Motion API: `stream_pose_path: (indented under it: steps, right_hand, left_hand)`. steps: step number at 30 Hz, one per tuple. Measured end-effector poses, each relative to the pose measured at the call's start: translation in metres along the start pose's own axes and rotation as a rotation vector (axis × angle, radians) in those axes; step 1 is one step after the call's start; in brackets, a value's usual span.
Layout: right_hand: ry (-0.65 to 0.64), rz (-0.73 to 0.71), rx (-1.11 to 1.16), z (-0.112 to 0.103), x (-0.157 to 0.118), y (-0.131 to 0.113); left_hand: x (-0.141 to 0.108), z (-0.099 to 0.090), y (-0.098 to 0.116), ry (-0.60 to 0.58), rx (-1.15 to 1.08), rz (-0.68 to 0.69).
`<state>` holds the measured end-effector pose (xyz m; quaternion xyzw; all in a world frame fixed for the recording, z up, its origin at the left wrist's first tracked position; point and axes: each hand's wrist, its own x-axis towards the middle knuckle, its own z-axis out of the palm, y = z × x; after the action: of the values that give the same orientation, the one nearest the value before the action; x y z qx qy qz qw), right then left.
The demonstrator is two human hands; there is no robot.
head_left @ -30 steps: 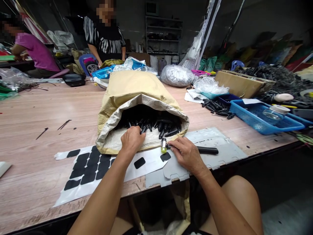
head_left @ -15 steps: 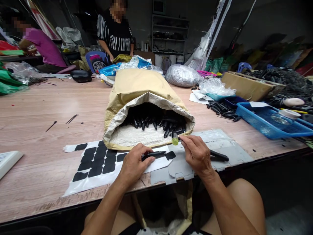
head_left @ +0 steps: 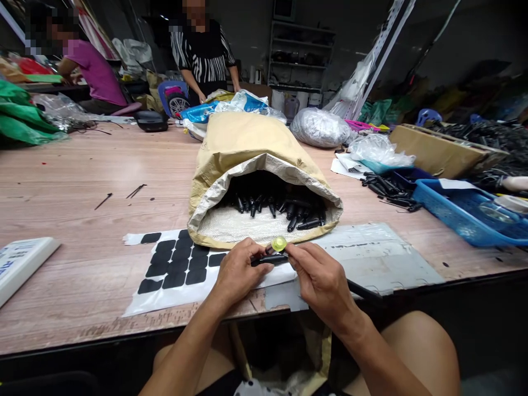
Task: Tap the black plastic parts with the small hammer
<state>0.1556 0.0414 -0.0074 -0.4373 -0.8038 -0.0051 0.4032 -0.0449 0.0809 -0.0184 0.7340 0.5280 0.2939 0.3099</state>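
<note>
My left hand is closed around a slim black tubular part above the front edge of the table. Pinched in the fingers of my right hand is a small piece with a yellow-green round end, right beside the left fingertips. Just behind both hands lies an open tan sack with many black tubular parts inside its mouth. A white sheet with black rounded squares lies to the left, partly under my left hand.
Under my right hand is a grey flat board; a black rod lies partly behind my right wrist. Blue trays and loose black parts lie at right. A white box is at left. Two people are across the table.
My right hand has brought the yellow-green-ended piece left to my left hand, and its round end now faces the camera. The whole view has shifted slightly.
</note>
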Motion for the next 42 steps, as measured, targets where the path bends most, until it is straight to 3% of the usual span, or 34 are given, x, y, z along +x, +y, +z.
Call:
stream_pose_path:
  steps: [5,10,16,22,30,42]
  right_hand:
    - [-0.115,0.011,-0.112,-0.001,-0.004,0.001]
    - [-0.005,0.045,-0.104,-0.01,-0.007,0.007]
    - [-0.077,0.056,-0.123,-0.012,-0.013,0.011]
    - [0.03,0.081,-0.156,-0.019,-0.006,0.029]
    - [-0.067,0.055,-0.218,-0.012,-0.011,0.061]
    - [-0.098,0.167,-0.23,-0.008,-0.016,0.063]
  left_hand:
    - [-0.001,0.0,0.001,0.009,-0.01,-0.005]
    - [0.0,0.001,-0.001,0.017,-0.012,0.006]
    - [0.0,0.0,-0.001,0.006,-0.012,-0.015]
    - [0.0,-0.001,0.001,-0.006,-0.01,-0.028]
    - [-0.002,-0.002,0.002,0.001,0.003,-0.01]
    - [-0.003,-0.001,0.0,-0.013,0.036,0.001]
